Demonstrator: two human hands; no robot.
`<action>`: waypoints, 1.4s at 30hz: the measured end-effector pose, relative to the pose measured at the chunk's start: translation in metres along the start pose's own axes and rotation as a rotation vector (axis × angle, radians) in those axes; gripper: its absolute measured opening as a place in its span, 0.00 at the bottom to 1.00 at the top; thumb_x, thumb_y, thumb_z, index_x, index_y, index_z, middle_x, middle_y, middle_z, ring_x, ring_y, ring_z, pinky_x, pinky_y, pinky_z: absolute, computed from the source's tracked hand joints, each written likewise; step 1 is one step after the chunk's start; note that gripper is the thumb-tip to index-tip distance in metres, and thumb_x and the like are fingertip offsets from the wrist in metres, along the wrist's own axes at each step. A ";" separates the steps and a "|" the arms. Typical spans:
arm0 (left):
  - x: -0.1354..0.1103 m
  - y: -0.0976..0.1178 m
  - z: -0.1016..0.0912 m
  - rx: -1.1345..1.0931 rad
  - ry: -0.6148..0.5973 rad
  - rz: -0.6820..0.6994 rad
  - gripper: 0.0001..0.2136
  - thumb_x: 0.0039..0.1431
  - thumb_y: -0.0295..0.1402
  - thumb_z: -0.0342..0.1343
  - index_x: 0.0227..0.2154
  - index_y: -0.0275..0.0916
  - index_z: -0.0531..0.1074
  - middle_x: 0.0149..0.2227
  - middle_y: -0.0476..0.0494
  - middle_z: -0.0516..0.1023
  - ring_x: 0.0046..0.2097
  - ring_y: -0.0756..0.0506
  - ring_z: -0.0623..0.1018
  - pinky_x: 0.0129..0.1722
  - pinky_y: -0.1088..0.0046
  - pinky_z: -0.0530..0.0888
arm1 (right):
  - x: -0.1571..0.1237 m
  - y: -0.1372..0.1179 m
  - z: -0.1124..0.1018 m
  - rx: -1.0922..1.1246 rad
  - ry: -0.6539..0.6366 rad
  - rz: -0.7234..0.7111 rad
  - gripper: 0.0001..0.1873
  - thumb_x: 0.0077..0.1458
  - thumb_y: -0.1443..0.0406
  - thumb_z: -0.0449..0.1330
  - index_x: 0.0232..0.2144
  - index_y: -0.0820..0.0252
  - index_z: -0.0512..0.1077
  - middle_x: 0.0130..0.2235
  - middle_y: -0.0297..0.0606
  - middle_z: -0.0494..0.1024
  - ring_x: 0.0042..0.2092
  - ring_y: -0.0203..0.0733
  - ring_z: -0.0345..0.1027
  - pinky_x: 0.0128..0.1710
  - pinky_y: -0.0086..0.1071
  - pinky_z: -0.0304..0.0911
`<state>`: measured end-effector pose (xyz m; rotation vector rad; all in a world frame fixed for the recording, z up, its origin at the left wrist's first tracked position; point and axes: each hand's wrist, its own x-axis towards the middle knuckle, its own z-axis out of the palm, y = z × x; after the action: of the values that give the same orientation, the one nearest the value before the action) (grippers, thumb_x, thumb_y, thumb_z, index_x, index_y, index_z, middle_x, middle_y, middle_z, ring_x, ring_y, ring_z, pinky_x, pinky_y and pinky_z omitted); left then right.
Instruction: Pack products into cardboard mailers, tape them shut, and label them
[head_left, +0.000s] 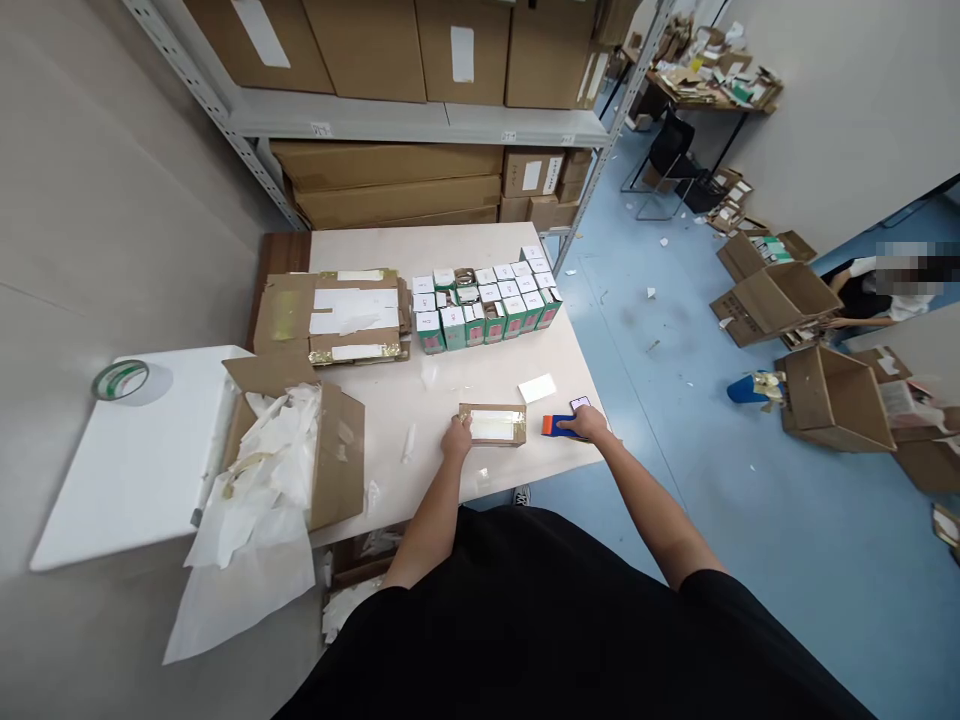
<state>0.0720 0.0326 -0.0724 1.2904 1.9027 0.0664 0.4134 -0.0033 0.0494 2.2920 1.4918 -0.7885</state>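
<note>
A small cardboard box (493, 426) with a white label and shiny tape at its ends lies near the table's front edge. My left hand (456, 438) grips its left end, fingers closed around the corner. To the right, my right hand (589, 424) is closed on a blue handheld tool with an orange end (556, 426); its exact kind is unclear. Just beyond that hand lies a phone (580, 403), partly hidden. A white card (537, 388) rests between the box and the phone, farther back.
Rows of green-and-white cartons (484, 305) stand at the back of the table (442, 385). Flattened cardboard (285, 312) is stacked left of them. An open box of white wrapping (277, 450) sits at left, beside a tape roll (121, 381). A person (874, 290) is at far right.
</note>
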 end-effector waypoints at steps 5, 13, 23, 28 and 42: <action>0.004 -0.009 -0.009 0.006 -0.014 0.025 0.24 0.71 0.53 0.41 0.55 0.42 0.69 0.51 0.29 0.81 0.55 0.31 0.80 0.52 0.56 0.72 | -0.003 -0.013 0.010 0.007 -0.013 0.011 0.27 0.54 0.44 0.67 0.38 0.62 0.79 0.41 0.49 0.83 0.43 0.50 0.78 0.33 0.31 0.63; 0.020 -0.050 -0.038 -0.142 0.034 0.023 0.29 0.69 0.54 0.46 0.66 0.43 0.63 0.61 0.33 0.76 0.62 0.35 0.76 0.57 0.63 0.72 | -0.022 -0.073 0.015 0.136 0.024 -0.086 0.28 0.56 0.42 0.64 0.36 0.62 0.80 0.41 0.50 0.84 0.42 0.49 0.78 0.32 0.30 0.61; 0.019 -0.095 -0.116 -0.337 0.205 0.045 0.24 0.71 0.47 0.46 0.61 0.40 0.72 0.60 0.38 0.78 0.60 0.40 0.78 0.58 0.65 0.74 | -0.059 -0.243 0.013 0.061 0.052 -0.293 0.34 0.57 0.38 0.61 0.45 0.61 0.80 0.47 0.52 0.83 0.49 0.53 0.78 0.40 0.32 0.67; 0.014 -0.075 -0.128 -0.468 0.072 0.237 0.26 0.68 0.52 0.52 0.57 0.37 0.75 0.56 0.34 0.80 0.59 0.36 0.77 0.58 0.63 0.73 | -0.057 -0.284 0.004 -0.002 0.042 -0.327 0.32 0.55 0.42 0.64 0.48 0.63 0.79 0.51 0.54 0.82 0.51 0.54 0.78 0.41 0.33 0.67; -0.019 -0.002 -0.053 -0.309 0.124 0.072 0.27 0.72 0.51 0.43 0.65 0.43 0.66 0.55 0.34 0.80 0.56 0.35 0.80 0.54 0.62 0.73 | -0.014 -0.211 -0.037 0.036 -0.032 -0.298 0.30 0.46 0.42 0.71 0.36 0.62 0.80 0.39 0.49 0.83 0.41 0.48 0.78 0.33 0.30 0.64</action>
<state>0.0390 0.0363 -0.0274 1.1642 1.8606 0.4694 0.2278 0.0941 0.0976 2.0961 1.8445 -0.9315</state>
